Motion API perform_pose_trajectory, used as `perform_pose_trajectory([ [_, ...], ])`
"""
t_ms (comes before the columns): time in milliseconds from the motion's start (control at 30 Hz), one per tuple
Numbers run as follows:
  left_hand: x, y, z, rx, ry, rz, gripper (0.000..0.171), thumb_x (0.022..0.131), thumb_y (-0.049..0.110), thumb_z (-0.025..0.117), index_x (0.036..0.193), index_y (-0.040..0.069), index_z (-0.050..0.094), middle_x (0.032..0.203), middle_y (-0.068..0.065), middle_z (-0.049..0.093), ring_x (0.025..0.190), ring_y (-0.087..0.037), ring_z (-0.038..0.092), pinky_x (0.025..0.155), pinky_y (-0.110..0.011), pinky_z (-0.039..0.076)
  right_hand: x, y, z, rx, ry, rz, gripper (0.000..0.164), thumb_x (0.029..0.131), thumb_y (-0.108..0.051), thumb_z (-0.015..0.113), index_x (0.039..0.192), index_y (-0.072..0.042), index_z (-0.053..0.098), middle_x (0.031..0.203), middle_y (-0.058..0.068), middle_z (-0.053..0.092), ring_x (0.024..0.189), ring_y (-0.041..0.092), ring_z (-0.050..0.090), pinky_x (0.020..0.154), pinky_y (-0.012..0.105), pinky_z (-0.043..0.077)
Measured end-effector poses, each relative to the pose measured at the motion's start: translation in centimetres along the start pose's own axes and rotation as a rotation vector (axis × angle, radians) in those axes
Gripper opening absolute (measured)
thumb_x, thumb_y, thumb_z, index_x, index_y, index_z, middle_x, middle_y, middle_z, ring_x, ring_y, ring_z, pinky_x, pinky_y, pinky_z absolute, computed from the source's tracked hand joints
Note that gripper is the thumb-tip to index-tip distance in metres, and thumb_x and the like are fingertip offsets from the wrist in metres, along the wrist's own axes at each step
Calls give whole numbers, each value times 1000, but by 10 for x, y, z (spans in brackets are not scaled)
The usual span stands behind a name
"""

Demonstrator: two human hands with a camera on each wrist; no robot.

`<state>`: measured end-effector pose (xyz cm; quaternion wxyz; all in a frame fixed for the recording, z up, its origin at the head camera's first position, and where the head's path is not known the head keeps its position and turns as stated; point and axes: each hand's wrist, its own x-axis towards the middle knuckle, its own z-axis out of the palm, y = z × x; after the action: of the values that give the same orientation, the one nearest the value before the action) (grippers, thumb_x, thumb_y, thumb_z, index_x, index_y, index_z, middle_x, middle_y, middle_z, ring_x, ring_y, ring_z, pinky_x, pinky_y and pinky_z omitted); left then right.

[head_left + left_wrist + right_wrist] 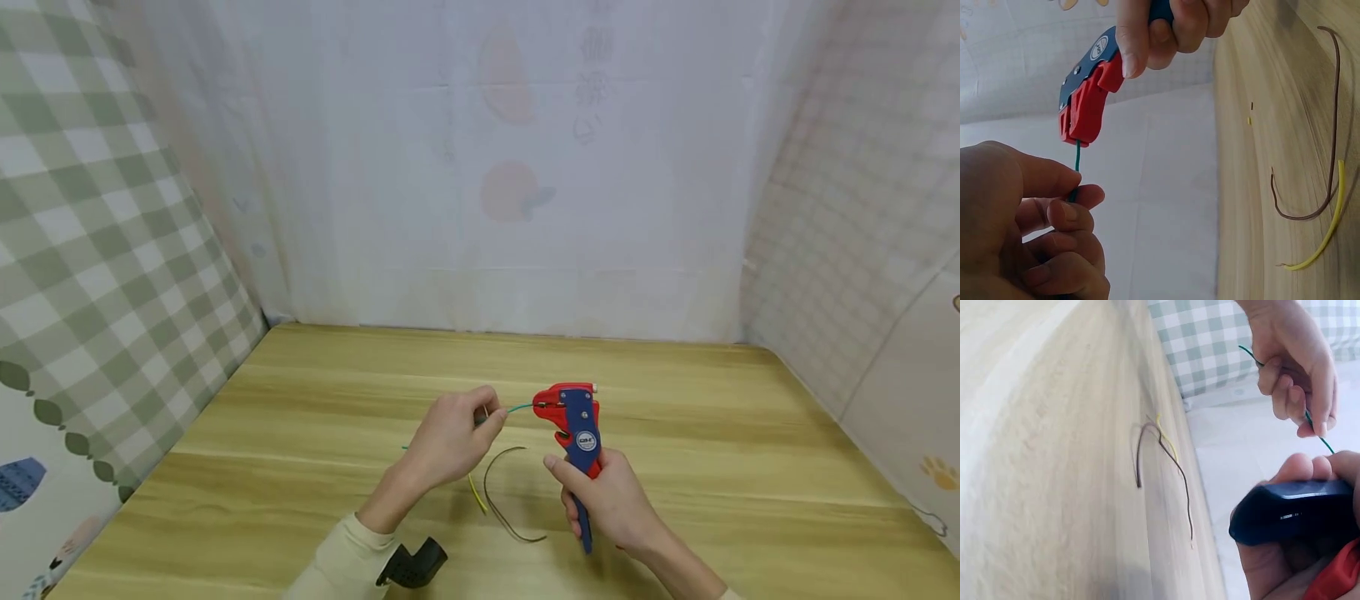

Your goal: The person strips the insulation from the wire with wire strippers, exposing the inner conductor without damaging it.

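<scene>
My left hand (453,437) pinches a green wire (1077,156) between thumb and fingertip. One end of this wire runs into the red jaws of a wire stripper (582,421), while its other end sticks out behind the hand, as the right wrist view shows. Above the table, my right hand (613,498) grips the stripper by its blue handles (1297,509), fingers curled round them. The tool stands upright with its red head facing left. The wire's tip is hidden inside the jaws.
Below the hands, a curved brown wire (1335,106) and a shorter yellow wire (1325,239) lie on the wooden table (337,375); bare copper shows at one end of each. Near them is a tiny yellow piece (1249,120). A white cloth (375,208) hangs behind the table.
</scene>
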<state>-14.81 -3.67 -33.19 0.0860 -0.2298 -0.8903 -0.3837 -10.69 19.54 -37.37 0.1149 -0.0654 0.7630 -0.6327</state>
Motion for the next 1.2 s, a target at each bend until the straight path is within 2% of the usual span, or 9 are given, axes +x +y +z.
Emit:
perform_pose_trajectory([
  [167, 0, 0, -3, 6, -22, -6, 21, 103, 15, 64, 82, 18, 63, 63, 12, 48, 57, -4, 41, 57, -22, 36, 1, -2, 1, 24, -30, 15, 35, 105, -30, 66, 90, 0, 54, 55, 2, 59, 43, 15, 59, 47, 33, 53],
  [400, 3, 2, -5, 13, -25, 21, 21, 103, 12, 63, 82, 17, 63, 61, 11, 46, 56, -4, 40, 56, -22, 35, 5, -7, 2, 26, 43, 45, 41, 104, -34, 68, 84, -1, 53, 50, 0, 52, 39, 14, 52, 43, 29, 47],
  [800, 2, 3, -11, -33, -25, 31, 19, 101, 13, 63, 82, 16, 66, 58, 12, 43, 54, -1, 37, 55, -21, 33, -1, -11, -3, 49, -37, 14, 33, 105, -31, 66, 94, -3, 53, 55, 0, 57, 44, 14, 58, 48, 31, 51],
  [1033, 0, 1, -13, -42, -32, 17, 12, 102, 14, 66, 98, 15, 77, 55, 12, 43, 50, 0, 34, 54, -22, 32, -1, -9, -8, 93, -156, -6, 30, 108, -28, 62, 99, 1, 56, 62, 0, 63, 51, 15, 65, 56, 33, 57],
  [1200, 0, 1, -14, -26, -24, 17, 11, 101, 14, 67, 100, 15, 79, 57, 12, 50, 51, 0, 39, 55, -22, 36, -1, -7, -9, 121, -188, -5, 28, 109, -26, 60, 100, 0, 56, 65, 1, 65, 55, 16, 67, 59, 37, 61],
])
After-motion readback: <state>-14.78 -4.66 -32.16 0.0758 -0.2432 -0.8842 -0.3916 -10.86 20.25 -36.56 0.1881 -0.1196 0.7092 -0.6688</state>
